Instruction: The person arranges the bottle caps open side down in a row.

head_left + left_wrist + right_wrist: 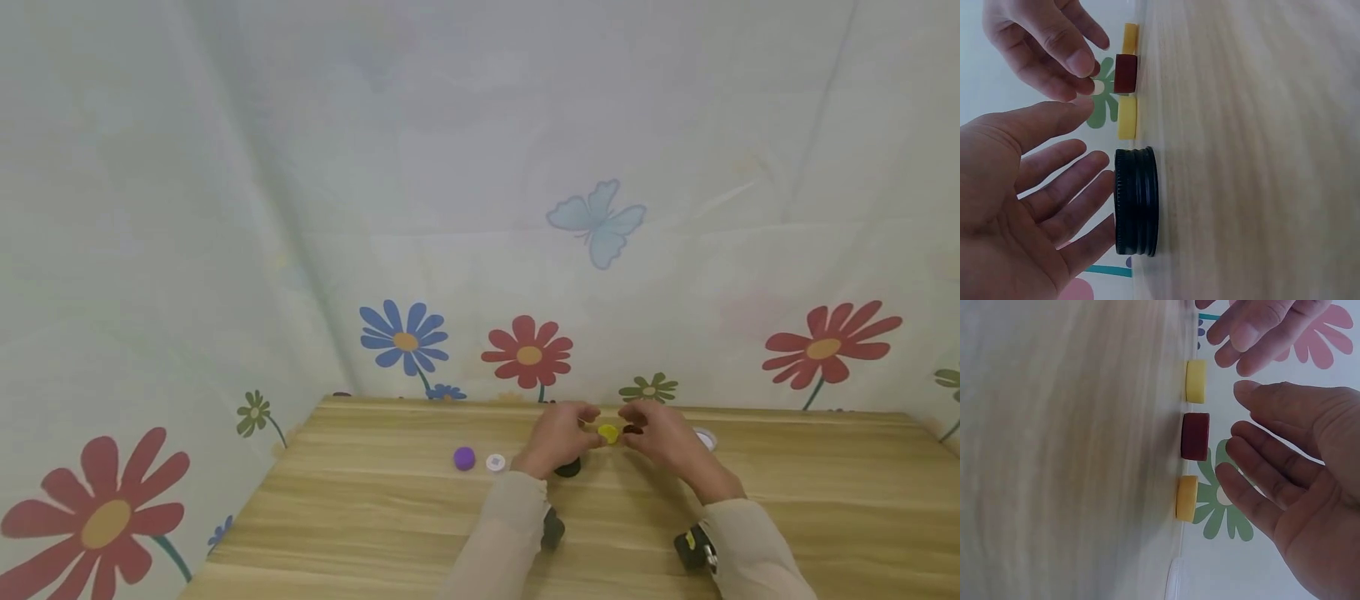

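Observation:
My left hand hovers beside a yellow cap, its fingers loosely bent and holding nothing. Opposite it, my right hand is near a dark red cap, with nothing gripped. Between the hands in the right wrist view, the yellow cap, the dark red cap and an orange-yellow cap stand in a row on the table. A wide black ridged lid sits beside the left fingers, which overlap its edge in the left wrist view; whether they touch it I cannot tell.
Left of the hands lie a purple cap and a white cap. A pale round lid is partly hidden behind the right hand. The wooden table ends at a flower-printed cloth.

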### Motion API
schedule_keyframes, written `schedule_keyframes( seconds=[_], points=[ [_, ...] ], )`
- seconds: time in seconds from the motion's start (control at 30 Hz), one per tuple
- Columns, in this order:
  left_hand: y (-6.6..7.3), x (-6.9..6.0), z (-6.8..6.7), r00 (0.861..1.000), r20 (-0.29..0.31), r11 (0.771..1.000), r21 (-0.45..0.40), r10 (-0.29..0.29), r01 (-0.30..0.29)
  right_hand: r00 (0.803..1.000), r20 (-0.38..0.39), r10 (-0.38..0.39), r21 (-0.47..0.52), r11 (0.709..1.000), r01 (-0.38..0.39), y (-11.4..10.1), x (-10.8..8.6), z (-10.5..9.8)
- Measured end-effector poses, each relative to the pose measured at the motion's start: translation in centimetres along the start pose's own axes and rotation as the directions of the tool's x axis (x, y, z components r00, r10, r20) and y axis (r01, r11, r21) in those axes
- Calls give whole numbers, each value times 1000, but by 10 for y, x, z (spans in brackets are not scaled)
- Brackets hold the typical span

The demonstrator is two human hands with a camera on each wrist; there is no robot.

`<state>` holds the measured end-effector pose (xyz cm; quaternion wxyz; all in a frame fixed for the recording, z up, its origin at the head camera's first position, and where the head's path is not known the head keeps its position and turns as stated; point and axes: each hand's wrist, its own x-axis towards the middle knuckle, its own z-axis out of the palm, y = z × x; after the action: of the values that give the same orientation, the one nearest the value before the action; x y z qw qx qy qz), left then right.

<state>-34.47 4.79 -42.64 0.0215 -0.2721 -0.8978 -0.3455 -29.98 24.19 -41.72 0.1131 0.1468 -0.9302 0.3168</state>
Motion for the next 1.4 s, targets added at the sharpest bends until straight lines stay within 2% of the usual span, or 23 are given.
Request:
schedule_keyframes(
  seconds=[0.2, 0.43, 0.63, 0.9, 1.13, 1.4],
  points=[
    [-1, 2, 1, 1000, 20, 1000, -21, -4, 4, 1000, -2, -19, -21, 1000, 19, 1, 4, -3],
    [-5, 6, 1, 999, 44, 1000, -25, -9, 10, 998, 41, -43, -48, 998, 45, 7, 8, -7],
    [-8, 6, 1, 998, 57, 999, -37, -8, 10, 994, 79, -71, -37, 997, 74, 13, 13, -1],
    [-8, 4, 3, 998, 64, 998, -56, 3, 1, 990, 135, -34, -19, 999, 36, 11, 20, 6],
    [-8, 4, 2, 998, 54, 999, -29, 37, -36, 989, 137, -50, -47, 997, 57, 11, 23, 11],
    [-10, 4, 4, 998, 64, 998, -59, 16, -12, 991, 125, -55, -48, 997, 62, 14, 22, 12]
  ],
)
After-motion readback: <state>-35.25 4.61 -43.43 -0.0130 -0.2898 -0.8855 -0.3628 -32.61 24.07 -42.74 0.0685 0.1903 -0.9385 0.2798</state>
